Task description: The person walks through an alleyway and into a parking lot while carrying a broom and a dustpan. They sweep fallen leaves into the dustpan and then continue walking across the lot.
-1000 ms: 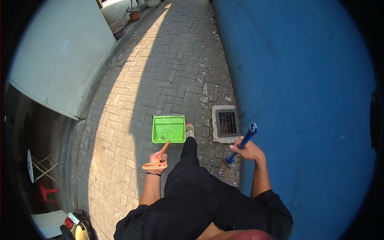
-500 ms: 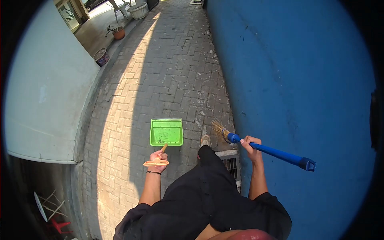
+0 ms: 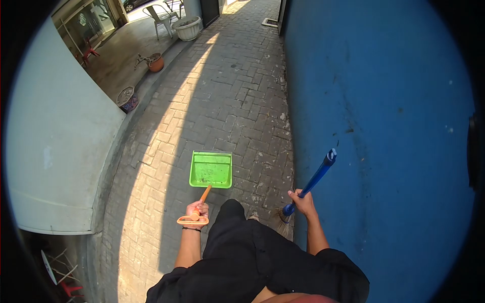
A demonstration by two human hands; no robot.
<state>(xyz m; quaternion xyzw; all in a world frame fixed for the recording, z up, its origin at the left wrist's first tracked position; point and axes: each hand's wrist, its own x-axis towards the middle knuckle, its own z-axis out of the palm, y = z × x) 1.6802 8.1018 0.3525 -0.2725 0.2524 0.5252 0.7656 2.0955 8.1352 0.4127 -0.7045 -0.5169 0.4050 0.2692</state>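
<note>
My left hand point(image 3: 196, 211) is closed round the orange handle of a green dustpan point(image 3: 211, 170). The pan stretches out ahead of that hand over the paving, with dark specks of dirt in it. In my right hand point(image 3: 303, 202) is a broom point(image 3: 317, 177) with a blue handle, gripped low near its head. Its handle end points up and forward along the blue wall, and the straw bristles point(image 3: 283, 217) hang down beside my leg, partly hidden by the blue head.
A blue wall point(image 3: 384, 101) runs along the right. Brick paving point(image 3: 237, 101) leads ahead, with a sunlit strip on the left. Potted plants, an orange pot point(image 3: 155, 62) and a white planter point(image 3: 187, 29), line the left curb. A metal chair point(image 3: 160, 21) stands behind them.
I have walked forward along the paving. The broom has swung round: its handle end went from pointing right to pointing forward, and its bristles now hang nearer my leg.
</note>
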